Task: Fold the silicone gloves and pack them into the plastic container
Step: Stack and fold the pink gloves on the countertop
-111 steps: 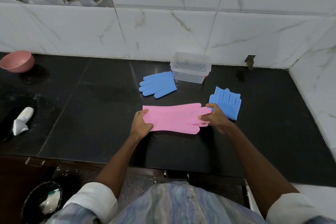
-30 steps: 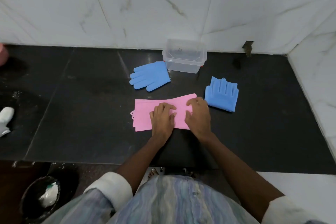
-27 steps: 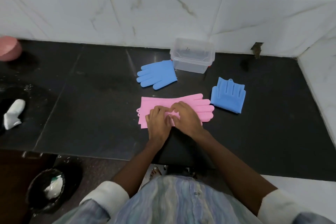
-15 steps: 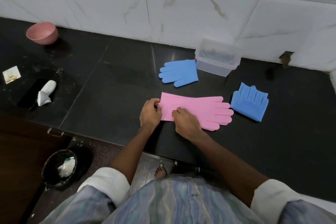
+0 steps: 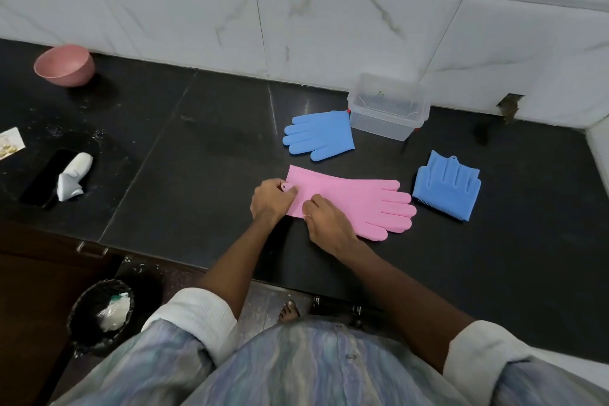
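A pink silicone glove pair [image 5: 356, 199] lies flat on the black counter [image 5: 204, 161], fingers pointing right. My left hand [image 5: 271, 203] pinches its cuff end at the left, by the small hanging tab. My right hand [image 5: 324, 220] grips the cuff's near edge just beside it. One blue glove [image 5: 321, 135] lies flat behind, touching the clear plastic container [image 5: 387, 109] by the wall. A folded blue glove [image 5: 448, 184] rests to the right of the pink fingers.
A pink bowl [image 5: 64, 65] stands at the back left. A dark phone [image 5: 49, 180] with a white crumpled thing [image 5: 74, 176] on it lies near the left edge. A black bin [image 5: 100, 313] stands on the floor below. Tiled walls close the back and right.
The pink gloves, folded under both palms a second ago, now lie full length. Both hands have shifted left to the cuff end. The camera has swung left.
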